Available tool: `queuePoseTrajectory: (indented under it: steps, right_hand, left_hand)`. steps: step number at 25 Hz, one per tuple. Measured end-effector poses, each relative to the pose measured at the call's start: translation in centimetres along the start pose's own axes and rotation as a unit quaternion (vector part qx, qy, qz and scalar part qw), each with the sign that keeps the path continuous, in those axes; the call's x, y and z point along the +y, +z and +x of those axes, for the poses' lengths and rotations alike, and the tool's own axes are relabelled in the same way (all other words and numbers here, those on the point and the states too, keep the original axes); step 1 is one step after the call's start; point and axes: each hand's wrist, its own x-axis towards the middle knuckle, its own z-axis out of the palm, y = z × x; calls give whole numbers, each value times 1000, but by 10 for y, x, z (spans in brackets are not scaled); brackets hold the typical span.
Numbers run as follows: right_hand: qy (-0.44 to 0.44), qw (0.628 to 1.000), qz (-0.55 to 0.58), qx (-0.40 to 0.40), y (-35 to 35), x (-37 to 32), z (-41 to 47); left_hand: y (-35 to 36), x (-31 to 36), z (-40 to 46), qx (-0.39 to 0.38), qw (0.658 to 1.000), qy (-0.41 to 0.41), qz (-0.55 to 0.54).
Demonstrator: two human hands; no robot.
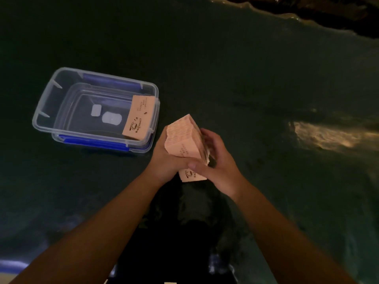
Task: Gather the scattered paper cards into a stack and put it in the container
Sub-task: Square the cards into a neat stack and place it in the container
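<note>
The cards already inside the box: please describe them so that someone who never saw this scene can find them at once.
On the dark table, look left for the clear plastic box with blue clips. At its right end lies a small pile of cards, pale pink with a coffee cup print. Unlike the thick stack gripped between the left hand and right hand, nobody touches it.

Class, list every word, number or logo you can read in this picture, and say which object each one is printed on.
"COFFEE", beside a cup logo: cards in the container.
Small lines of print above it on those cards: too small to read.
Cup logo and small print on the stack held in both hands: blurred, unreadable.
Clear container: no readable text.
</note>
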Motion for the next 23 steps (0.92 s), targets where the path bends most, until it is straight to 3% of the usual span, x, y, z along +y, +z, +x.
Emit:
queuePoseTrajectory:
  steps: [3, 6, 8, 10, 13, 15, 20, 23]
  right_hand:
    - [22, 995, 93, -1, -3, 13, -14]
    - [18, 992, 121, 19, -9, 21, -19]
    - [21, 996, 80, 26, -21, 22, -23]
    - [22, 999, -10, 28, -34, 23, -26]
    - [15, 992, -124, 10, -45, 27, -26]
    - [15, 992, -123, -2, -46, 31, -23]
    - [24, 994, -101, 31, -29, 51, -24]
    - [20, 993, 40, 113, -11, 60, -25]
  left_hand:
    - [9, 1, -4, -31, 990, -63, -118]
    - [11, 4, -6, -78, 982, -86, -146]
    - [1, 6, -5, -92, 987, -83, -106]
    - [-13, 7, -2, -120, 991, -65, 7]
    - [-22, 7, 0, -156, 962, -40, 221]
    - [-20, 3, 0, -154, 947, -19, 282]
    - [0, -10, -12, -95, 955, -25, 280]
    - [15, -19, -20, -59, 979, -50, 190]
